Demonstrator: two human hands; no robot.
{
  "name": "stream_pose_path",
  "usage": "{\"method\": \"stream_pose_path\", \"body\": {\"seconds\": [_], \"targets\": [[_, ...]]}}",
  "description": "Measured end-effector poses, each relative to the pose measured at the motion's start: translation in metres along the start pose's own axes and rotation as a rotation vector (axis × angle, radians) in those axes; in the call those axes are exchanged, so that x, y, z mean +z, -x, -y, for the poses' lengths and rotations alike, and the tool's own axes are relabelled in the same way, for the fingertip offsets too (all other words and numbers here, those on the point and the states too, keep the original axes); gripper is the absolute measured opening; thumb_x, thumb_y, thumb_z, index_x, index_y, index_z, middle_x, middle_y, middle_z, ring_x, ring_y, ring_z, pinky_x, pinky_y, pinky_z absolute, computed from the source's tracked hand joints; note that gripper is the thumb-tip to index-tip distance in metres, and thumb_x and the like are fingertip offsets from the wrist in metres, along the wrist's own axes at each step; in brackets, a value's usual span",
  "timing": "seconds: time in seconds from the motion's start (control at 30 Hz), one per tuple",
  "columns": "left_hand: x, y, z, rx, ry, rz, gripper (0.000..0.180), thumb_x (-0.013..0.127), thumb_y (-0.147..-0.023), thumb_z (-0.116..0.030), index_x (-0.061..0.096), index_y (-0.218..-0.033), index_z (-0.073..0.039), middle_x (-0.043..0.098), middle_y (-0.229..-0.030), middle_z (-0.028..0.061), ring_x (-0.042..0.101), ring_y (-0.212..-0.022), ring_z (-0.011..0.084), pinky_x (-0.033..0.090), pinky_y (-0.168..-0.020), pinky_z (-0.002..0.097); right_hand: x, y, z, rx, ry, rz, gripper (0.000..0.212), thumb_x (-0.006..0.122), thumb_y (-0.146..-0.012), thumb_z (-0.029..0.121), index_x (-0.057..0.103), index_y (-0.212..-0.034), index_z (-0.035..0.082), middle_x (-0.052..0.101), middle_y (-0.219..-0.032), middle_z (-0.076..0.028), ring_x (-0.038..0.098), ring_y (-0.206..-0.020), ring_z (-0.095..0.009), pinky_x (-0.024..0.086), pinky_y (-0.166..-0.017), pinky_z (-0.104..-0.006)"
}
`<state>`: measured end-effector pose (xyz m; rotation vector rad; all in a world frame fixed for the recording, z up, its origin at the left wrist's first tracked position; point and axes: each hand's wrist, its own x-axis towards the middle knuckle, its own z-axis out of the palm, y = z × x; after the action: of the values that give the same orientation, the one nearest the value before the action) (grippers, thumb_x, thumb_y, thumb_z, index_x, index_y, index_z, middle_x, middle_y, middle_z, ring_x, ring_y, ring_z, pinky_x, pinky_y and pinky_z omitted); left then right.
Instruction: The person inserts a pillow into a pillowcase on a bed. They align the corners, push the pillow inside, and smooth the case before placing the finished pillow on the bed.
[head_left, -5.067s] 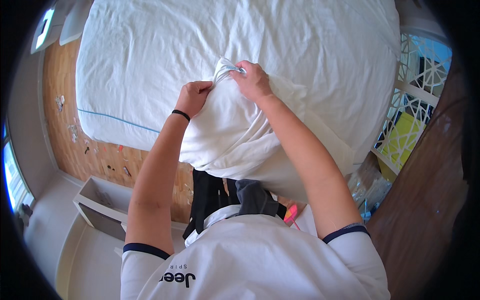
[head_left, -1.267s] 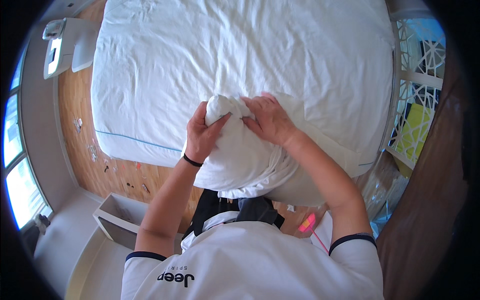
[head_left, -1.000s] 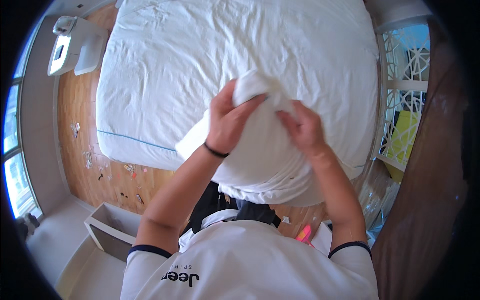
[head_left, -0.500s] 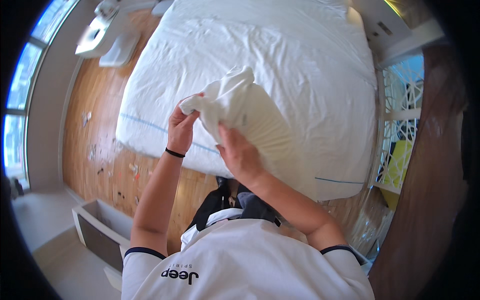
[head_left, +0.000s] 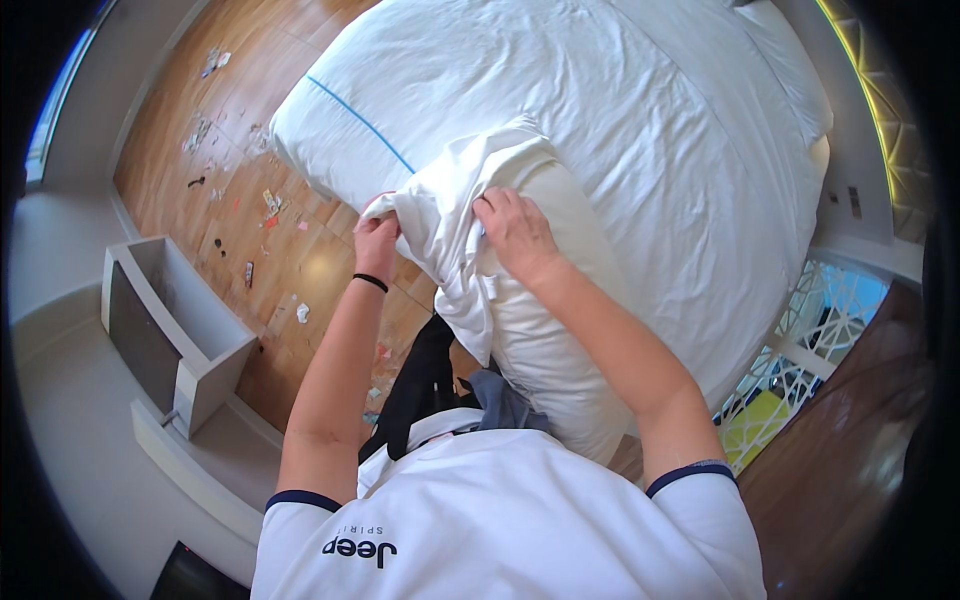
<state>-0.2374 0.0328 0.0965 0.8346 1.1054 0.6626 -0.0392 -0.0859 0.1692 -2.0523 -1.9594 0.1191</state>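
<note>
A plump white pillow (head_left: 545, 365) lies tilted between my arms and the bed (head_left: 660, 170), its lower end close to my waist. Bunched over its far left part is a loose white pillowcase (head_left: 440, 200), which hangs in folds toward my legs. My left hand (head_left: 377, 245) is closed on the pillowcase's left edge, fingertips partly covered by cloth. My right hand (head_left: 518, 235) pinches the fabric at the top of the pillow, thumb and fingers bent together.
Scraps of litter (head_left: 272, 205) are scattered over the wooden floor (head_left: 320, 265) at left. An open box-like white cabinet (head_left: 190, 300) stands at lower left. To the right are a white lattice screen (head_left: 800, 350) and a dark brown surface (head_left: 850, 430).
My view and body have turned, so the bed now sits further right and more floor shows. My right hand has moved up along the pillow, and the pillowcase is spread wider between my hands.
</note>
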Motion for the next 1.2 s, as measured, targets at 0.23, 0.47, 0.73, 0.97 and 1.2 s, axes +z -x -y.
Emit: {"method": "stream_pose_path", "body": {"seconds": [0.23,0.47,0.73,0.97,1.2], "targets": [[-0.004,-0.017,0.019,-0.053,-0.004,-0.207,0.015,0.058,-0.093,-0.007,0.065,-0.105,-0.008,0.067,-0.099,0.0003,0.064,-0.081,0.0109,0.05,-0.064,0.0242,-0.018,-0.007,-0.045,-0.066,-0.247,0.364,0.012,0.059,-0.086,0.019,0.062,-0.087,0.008,0.064,-0.087,-0.014,0.064,-0.089,-0.033,0.051,-0.082,-0.0447],[-0.008,-0.013,0.025,-0.029,-0.216,-0.292,0.025,0.061,-0.087,-0.001,0.06,-0.112,-0.003,0.063,-0.105,0.0087,0.063,-0.093,0.0204,0.053,-0.077,0.0349,-0.054,0.154,-0.062,0.055,-0.428,0.42,0.017,0.066,-0.081,0.02,0.057,-0.083,0.006,0.061,-0.087,-0.015,0.06,-0.087,-0.034,0.048,-0.079,-0.0449],[0.091,0.104,-0.035,0.695,-1.194,0.388,0.048,0.078,-0.076,-0.017,0.056,-0.116,-0.002,0.058,-0.112,0.0179,0.057,-0.105,0.0386,0.048,-0.091,0.0443,-0.03,0.129,-0.114,-0.162,-0.229,0.079,0.023,0.064,-0.077,0.013,0.062,-0.1,0.009,0.062,-0.103,-0.009,0.057,-0.108,-0.028,0.043,-0.102,-0.0422],[0.098,0.117,0.011,0.609,-1.245,0.549,0.019,0.065,-0.079,-0.005,0.059,-0.097,-0.004,0.058,-0.095,0.0157,0.056,-0.09,0.0393,0.049,-0.077,0.0455,0.032,0.08,-0.211,-0.113,-0.501,0.045,0.014,0.056,-0.083,0.007,0.062,-0.096,0.009,0.063,-0.104,-0.013,0.062,-0.101,-0.032,0.048,-0.088,-0.0435],[0.041,0.131,0.009,0.458,-1.25,0.773,0.017,0.064,-0.077,-0.003,0.06,-0.094,-0.003,0.06,-0.092,0.0147,0.059,-0.092,0.0379,0.05,-0.08,0.044,-0.014,0.166,-0.174,0.134,-0.61,0.477,0.013,0.056,-0.081,0.016,0.059,-0.081,0.003,0.061,-0.084,-0.019,0.06,-0.086,-0.039,0.047,-0.074,-0.0467]]}}
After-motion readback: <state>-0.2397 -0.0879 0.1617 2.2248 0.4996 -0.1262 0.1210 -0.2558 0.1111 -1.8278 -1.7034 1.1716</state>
